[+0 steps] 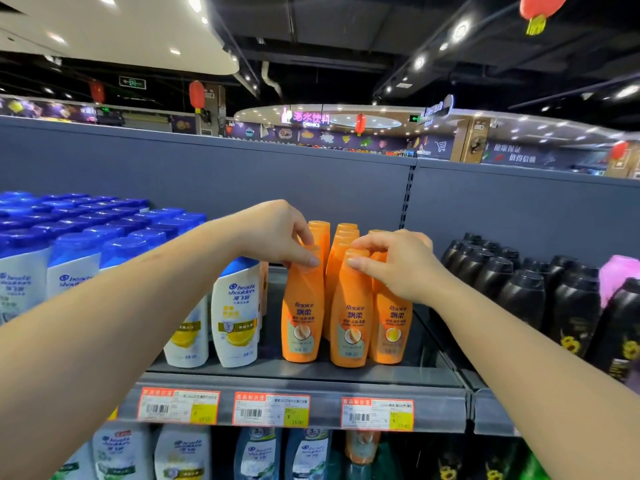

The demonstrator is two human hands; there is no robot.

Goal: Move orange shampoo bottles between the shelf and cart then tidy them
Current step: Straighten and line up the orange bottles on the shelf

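Several orange shampoo bottles stand upright in rows on the grey shelf (311,374). My left hand (277,233) grips the cap of the front left orange bottle (303,317). My right hand (398,261) pinches the cap of the front middle orange bottle (351,327), with its fingers reaching over the bottles behind. A third front orange bottle (391,334) stands to the right, partly behind my right wrist. No cart is in view.
White bottles with blue caps (235,313) crowd the shelf to the left. Black bottles (519,292) fill the neighbouring shelf on the right, with a pink item (616,275) beside them. Price tags (270,408) line the shelf edge; more bottles stand on the shelf below.
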